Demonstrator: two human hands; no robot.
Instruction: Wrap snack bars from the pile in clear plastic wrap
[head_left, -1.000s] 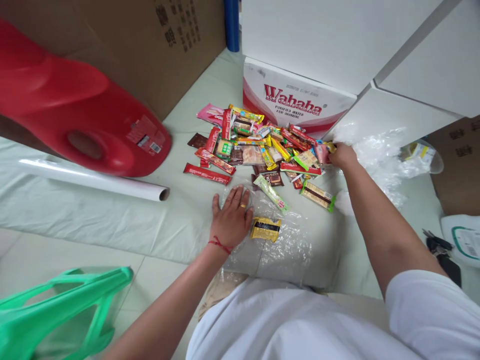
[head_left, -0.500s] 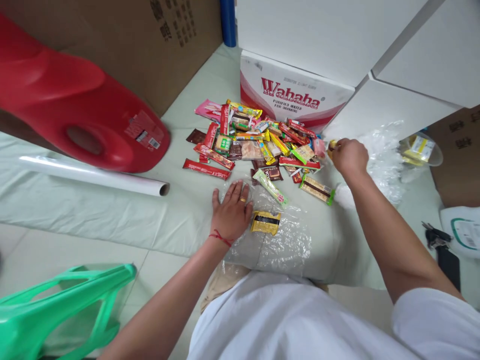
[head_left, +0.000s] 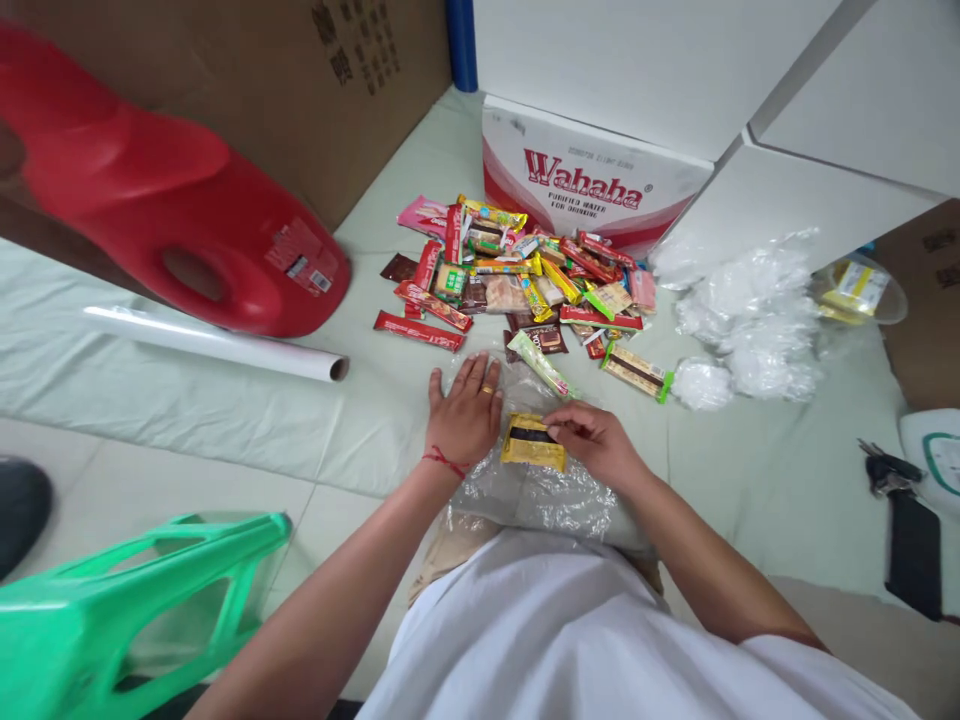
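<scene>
My left hand (head_left: 466,412) lies flat, fingers spread, on a clear plastic bag (head_left: 480,490) at the near edge of the cloth. A yellow snack packet (head_left: 525,453) with a dark band rests on this bag, just right of that hand. My right hand (head_left: 596,440) pinches the packet's right side between thumb and fingers; whether a second packet is under the fingertips I cannot tell. Just beyond lies a pale green wrapped stick (head_left: 541,366). Farther back is a loose heap of wrapped snacks (head_left: 510,293), with a green-ended cracker packet (head_left: 636,372) at its right.
A Wahaba-style water carton (head_left: 592,190), printed "Wahaha", stands behind the heap. To the right are crumpled clear bags (head_left: 757,310), a plastic tub (head_left: 862,290), keys (head_left: 889,465) and a black phone-like slab (head_left: 913,555). Leftward are a red jug (head_left: 247,270), a white roll (head_left: 217,345) and a green stool (head_left: 150,590).
My right hand has come from the heap's right side, where it held a small yellow item, back to the yellow packet on the bag. My left hand has stayed flat.
</scene>
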